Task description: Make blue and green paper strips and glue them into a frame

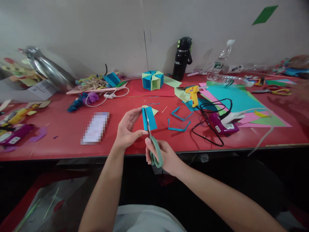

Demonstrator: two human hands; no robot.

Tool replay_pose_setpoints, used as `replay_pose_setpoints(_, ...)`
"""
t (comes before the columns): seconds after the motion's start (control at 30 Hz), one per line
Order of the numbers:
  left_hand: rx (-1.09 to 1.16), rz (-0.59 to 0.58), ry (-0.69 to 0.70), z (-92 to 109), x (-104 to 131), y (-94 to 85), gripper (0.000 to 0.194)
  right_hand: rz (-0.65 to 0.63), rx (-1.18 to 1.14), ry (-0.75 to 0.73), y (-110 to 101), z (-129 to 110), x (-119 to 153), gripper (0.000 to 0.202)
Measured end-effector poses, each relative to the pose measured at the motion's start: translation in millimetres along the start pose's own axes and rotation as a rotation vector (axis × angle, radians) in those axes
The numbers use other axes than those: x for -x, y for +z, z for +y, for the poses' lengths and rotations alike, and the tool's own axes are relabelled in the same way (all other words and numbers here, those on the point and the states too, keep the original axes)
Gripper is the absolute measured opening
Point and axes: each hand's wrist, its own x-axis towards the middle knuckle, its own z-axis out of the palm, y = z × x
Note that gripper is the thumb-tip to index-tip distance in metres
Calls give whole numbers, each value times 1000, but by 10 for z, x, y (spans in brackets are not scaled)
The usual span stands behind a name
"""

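Near the table's front edge, my left hand [130, 128] holds a piece of blue paper [151, 118] by its left side, fingers at the top and thumb at the bottom. My right hand [166, 156] grips scissors [158, 153] with green handles. Their blades lie along the blue paper, pointing away from me, close to its left edge. Just right of the paper, two folded blue strips [179, 130] rest on the red table [65, 129]. A pale green paper piece shows partly behind the blue paper.
A blue and green paper shape [153, 80] stands at the back beside a black bottle [182, 59]. To the right are a yellow glue gun [193, 95], a purple power socket [223, 125] with cables, and coloured sheets [231, 96]. A blurred rectangle [95, 128] lies left.
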Motion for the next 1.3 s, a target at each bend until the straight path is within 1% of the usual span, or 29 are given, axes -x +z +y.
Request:
replay_pose_setpoints(0.17,-29,8,26,-5,6,3,86,22,-31,10,-7,43,-14,63)
replay_pose_setpoints(0.27,-26,25,7,-3,11,2,85,31,-38,7,-18,52,-24,61)
replay_pose_setpoints(0.43,15,67,-38,13,15,-15,78,64,-78,37,-102,-15,-55,59)
replay_pose_setpoints(0.5,42,97,-52,32,12,-27,75,52,-42,52,-160,-60,-55,58)
replay_pose_setpoints(0.57,83,140,-68,59,8,-44,72,20,69,55,-225,-110,-37,56)
replay_pose_setpoints(0.63,140,188,-73,92,7,-67,71,16,251,17,-293,-179,-7,53)
replay_pose_setpoints(0.67,167,207,-74,108,9,-79,71,41,354,-17,-329,-230,7,51)
replay_pose_setpoints(0.73,205,235,-84,143,19,-98,71,150,538,-90,-405,-380,13,49)
replay_pose_setpoints(0.8,231,243,-104,177,36,-98,68,256,693,-190,-496,-601,-39,44)
replay_pose_setpoints(0.87,268,236,-128,212,58,-72,64,322,865,-252,-607,-870,-178,39)
replay_pose_setpoints(0.9,298,232,-147,230,69,-49,62,367,983,-242,-670,-1006,-284,40)
replay_pose_setpoints(0.97,393,238,-215,265,90,15,58,399,1224,-165,-802,-1241,-555,40)
replay_pose_setpoints(1.03,516,250,-314,307,106,97,60,402,1414,-68,-933,-1388,-865,38)
replay_pose_setpoints(1.1,641,282,-387,364,115,193,60,350,1581,52,-1057,-1433,-1159,36)
replay_pose_setpoints(1.17,795,300,-480,443,114,298,61,284,1651,104,-1173,-1401,-1398,29)
replay_pose_setpoints(1.2,875,340,-537,487,111,349,60,242,1647,119,-1226,-1371,-1493,23)
replay_pose_setpoints(1.27,1008,381,-611,572,100,441,60,218,1612,78,-1309,-1309,-1632,11)
replay_pose_setpoints(1.3,1049,393,-621,607,94,477,59,217,1590,37,-1332,-1286,-1674,10)
